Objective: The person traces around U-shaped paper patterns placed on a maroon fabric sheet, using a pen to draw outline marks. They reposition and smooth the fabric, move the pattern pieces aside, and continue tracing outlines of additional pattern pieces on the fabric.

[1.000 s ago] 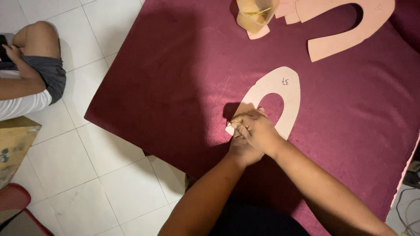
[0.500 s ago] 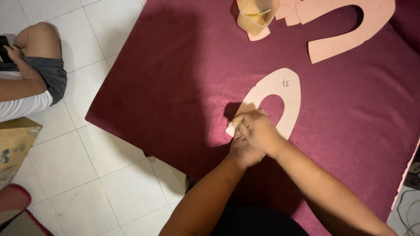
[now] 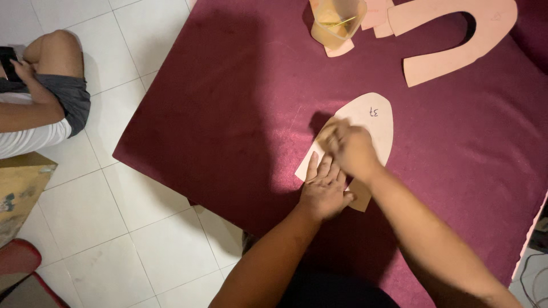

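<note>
We see one arch-shaped cutout (image 3: 374, 122) lying flat on the maroon bench (image 3: 228, 102). Our left hand (image 3: 324, 191) presses it, fingers spread, grip released; the blurred right hand (image 3: 348, 148) rests above, grip unclear. One plastic cup (image 3: 338, 21) stands beside one larger cutout (image 3: 456, 37).

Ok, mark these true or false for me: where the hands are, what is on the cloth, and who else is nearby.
1. The left hand lies flat on the pattern piece. True.
2. The right hand is lifted clear of the piece. False: it presses on it, blurred.
3. The cloth is green. False: it is maroon.
4. A plastic cup stands at the cloth's far edge. True.
5. Another person sits on the floor at the left. True.
</note>
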A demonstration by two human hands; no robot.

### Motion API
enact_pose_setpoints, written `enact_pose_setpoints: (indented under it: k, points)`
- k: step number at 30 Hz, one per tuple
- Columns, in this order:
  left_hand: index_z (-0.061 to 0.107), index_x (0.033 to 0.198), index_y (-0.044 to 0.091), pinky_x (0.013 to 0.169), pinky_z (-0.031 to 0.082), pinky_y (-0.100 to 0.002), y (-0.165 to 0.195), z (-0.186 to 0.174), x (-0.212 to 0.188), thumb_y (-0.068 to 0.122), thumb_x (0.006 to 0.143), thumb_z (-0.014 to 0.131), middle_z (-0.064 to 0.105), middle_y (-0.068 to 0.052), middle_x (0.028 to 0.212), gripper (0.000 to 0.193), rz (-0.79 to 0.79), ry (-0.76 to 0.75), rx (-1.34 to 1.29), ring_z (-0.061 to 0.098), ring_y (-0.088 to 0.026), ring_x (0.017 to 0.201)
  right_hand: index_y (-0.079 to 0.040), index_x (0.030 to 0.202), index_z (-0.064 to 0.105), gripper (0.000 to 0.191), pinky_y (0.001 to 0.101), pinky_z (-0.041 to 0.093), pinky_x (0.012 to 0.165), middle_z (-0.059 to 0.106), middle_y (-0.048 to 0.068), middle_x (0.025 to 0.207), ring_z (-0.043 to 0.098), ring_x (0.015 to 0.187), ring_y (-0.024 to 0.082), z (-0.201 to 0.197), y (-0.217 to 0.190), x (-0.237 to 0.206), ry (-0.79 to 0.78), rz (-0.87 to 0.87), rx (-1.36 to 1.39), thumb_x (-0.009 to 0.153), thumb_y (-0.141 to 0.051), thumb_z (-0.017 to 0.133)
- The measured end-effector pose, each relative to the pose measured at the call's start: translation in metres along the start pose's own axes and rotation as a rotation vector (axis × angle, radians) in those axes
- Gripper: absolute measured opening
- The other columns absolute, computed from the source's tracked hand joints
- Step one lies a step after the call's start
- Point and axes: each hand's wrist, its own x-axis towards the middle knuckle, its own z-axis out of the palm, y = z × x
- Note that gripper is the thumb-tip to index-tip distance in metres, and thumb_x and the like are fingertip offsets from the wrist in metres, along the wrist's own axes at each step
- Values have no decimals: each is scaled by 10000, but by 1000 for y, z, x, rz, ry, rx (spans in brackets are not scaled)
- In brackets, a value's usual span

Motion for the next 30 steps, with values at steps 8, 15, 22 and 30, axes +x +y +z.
enact_pose_setpoints:
  k: [8, 15, 22, 30]
  points:
    - [346, 1563, 30, 1254, -40, -545, 1, -12, -4, 600, 856, 646, 251, -142, 1667, 956, 13, 16, -16, 100, -319, 1575, 9, 814, 637, 306, 418, 570, 657, 690, 186, 713, 695, 655, 316, -3, 9, 2, 109, -111, 70, 983, -244, 673]
    - [263, 1607, 42, 1264, -30, -527, 0, -3, -3, 588, 846, 658, 190, -127, 1702, 1017, 3, 51, -39, 100, -283, 1587, 0, 1004, 674, 218, 409, 585, 709, 746, 161, 906, 742, 762, 312, -19, 21, 23, 243, -140, 112, 1010, -217, 659]
    - [249, 1598, 61, 1283, 38, -542, 8, -22, 2, 515, 824, 739, 173, -107, 1703, 1022, -77, -74, -113, 123, -289, 1589, -65, 1053, 730, 191, 411, 579, 743, 759, 141, 946, 749, 827, 300, -29, 25, 31, 234, 39, 175, 1013, -242, 671]
    - [-39, 1640, 9, 1145, 151, -679, 33, -53, 58, 248, 757, 863, -172, -246, 1684, 1285, -222, -477, 64, 19, -411, 1541, -58, 1046, 734, 191, 413, 567, 753, 750, 154, 970, 737, 861, 312, -39, 33, 41, 250, 134, 194, 1005, -238, 685]
